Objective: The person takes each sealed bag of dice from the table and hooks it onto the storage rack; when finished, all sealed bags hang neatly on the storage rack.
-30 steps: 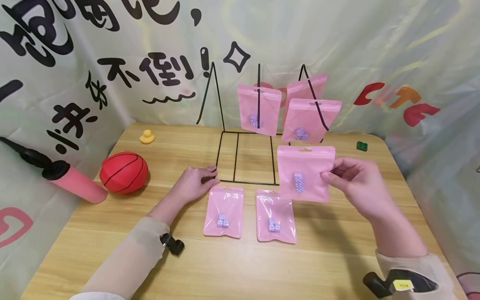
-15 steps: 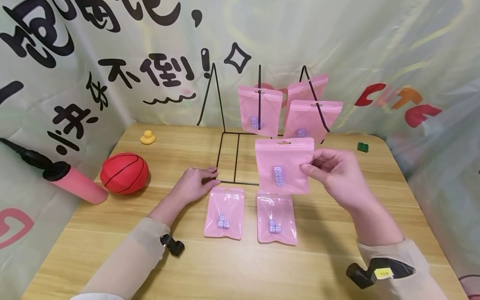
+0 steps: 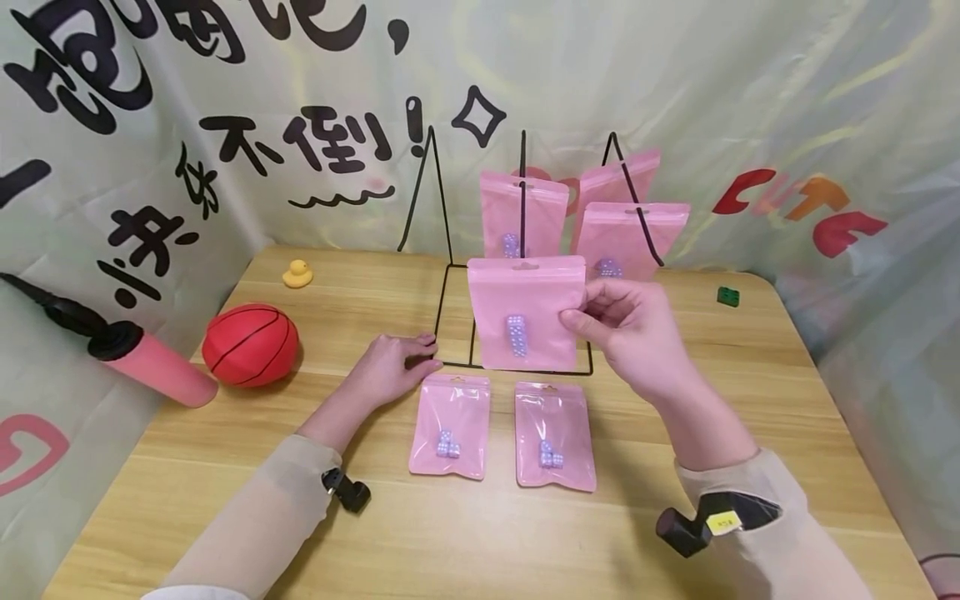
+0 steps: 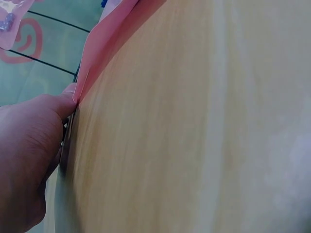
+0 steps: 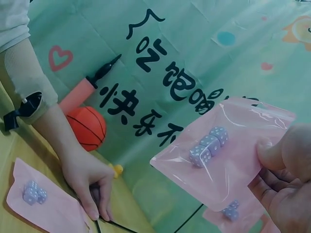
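Note:
My right hand (image 3: 633, 329) pinches a pink zip bag (image 3: 551, 300) by its right edge, holding it up over the black wire rack (image 3: 442, 312). Several lilac dice (image 5: 209, 146) show stacked inside the bag. The left hand (image 3: 390, 367) grips the rack's front left corner with thumb and fingers, as the right wrist view also shows. From the rack's middle arm hangs one pink bag (image 3: 497, 204), partly behind the held one. Two more, a front bag (image 3: 618, 229) and a rear bag (image 3: 595, 182), hang on the right arm; the left arm (image 3: 416, 192) carries none.
Two pink bags with dice, a left bag (image 3: 468, 408) and a right bag (image 3: 555, 421), lie in front of the rack. A red toy basketball (image 3: 251, 345), a pink pump (image 3: 161, 371) and a yellow duck (image 3: 297, 273) stand left; a green block (image 3: 727, 296) lies right.
My right hand has carried the pink bag left and upward, from the rack's front right to before its middle arm. The left hand has stayed at the rack's corner.

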Action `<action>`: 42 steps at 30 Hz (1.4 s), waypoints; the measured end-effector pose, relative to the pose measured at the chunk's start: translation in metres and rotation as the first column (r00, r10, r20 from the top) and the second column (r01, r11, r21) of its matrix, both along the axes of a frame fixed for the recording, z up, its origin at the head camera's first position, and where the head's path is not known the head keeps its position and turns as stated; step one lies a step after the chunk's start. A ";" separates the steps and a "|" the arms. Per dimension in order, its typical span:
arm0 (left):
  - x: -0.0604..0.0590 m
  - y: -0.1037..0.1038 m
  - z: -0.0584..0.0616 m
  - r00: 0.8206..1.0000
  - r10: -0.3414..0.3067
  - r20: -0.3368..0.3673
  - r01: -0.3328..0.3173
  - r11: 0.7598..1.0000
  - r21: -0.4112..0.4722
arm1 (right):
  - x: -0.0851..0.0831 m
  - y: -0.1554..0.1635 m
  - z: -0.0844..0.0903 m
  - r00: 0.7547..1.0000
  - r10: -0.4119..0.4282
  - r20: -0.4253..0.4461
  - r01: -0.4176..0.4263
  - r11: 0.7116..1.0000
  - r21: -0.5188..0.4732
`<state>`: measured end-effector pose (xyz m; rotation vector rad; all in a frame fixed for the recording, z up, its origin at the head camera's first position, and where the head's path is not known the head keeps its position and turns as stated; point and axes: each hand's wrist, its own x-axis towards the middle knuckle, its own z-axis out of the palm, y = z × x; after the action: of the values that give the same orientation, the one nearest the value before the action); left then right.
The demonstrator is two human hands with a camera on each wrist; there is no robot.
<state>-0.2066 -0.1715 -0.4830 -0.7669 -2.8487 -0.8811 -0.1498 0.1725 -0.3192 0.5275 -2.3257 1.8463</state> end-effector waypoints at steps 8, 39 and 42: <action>0.000 0.001 0.000 1.000 -0.001 0.015 0.001 1.000 -0.007 | -0.008 -0.005 -0.005 1.000 -0.018 0.019 0.018 1.000 -0.016; -0.001 0.000 0.000 1.000 -0.010 -0.007 0.010 1.000 -0.002 | -0.053 -0.016 -0.015 0.987 -0.132 0.095 0.143 0.982 -0.127; -0.002 0.000 -0.001 1.000 -0.008 -0.006 0.008 1.000 -0.001 | -0.054 -0.017 -0.014 0.986 -0.141 0.092 0.151 0.981 -0.122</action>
<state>-0.2081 -0.1714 -0.4835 -0.7807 -2.8433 -0.8776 -0.2036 0.1552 -0.3333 0.2611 -2.2090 1.9658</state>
